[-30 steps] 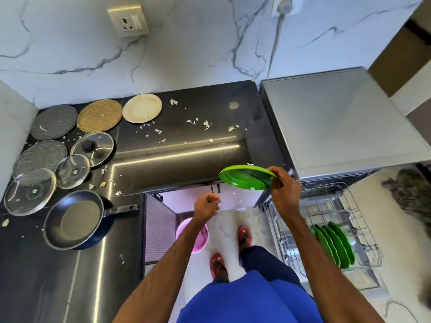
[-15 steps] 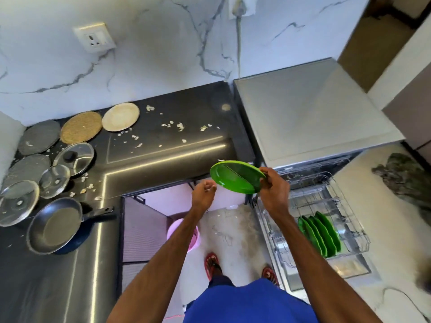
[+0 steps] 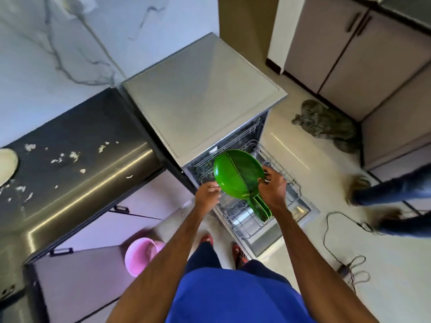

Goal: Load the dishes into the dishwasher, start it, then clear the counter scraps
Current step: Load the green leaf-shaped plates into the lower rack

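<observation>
A green plate [image 3: 236, 172] hangs tilted above the pulled-out wire rack [image 3: 279, 173] of the open dishwasher [image 3: 200, 96]. My right hand [image 3: 272, 188] grips its right rim. My left hand [image 3: 207, 194] touches its lower left edge with fingers curled. Beneath the held plate, other green plates [image 3: 261, 207] stand on edge in the rack, partly hidden by my right wrist. White food scraps [image 3: 70, 157] lie scattered over the black counter [image 3: 77, 183].
A pale round mat [image 3: 7, 165] sits at the counter's left edge. A pink bucket [image 3: 140, 254] stands on the floor by my feet. Another person's legs [image 3: 394, 201] are at the right. A cable [image 3: 338, 241] and a crumpled cloth [image 3: 326, 124] lie on the floor.
I have turned right and carried the green plate from over the counter edge to above the dishwasher rack. My left hand has come up to its rim. The pans and lids left view.
</observation>
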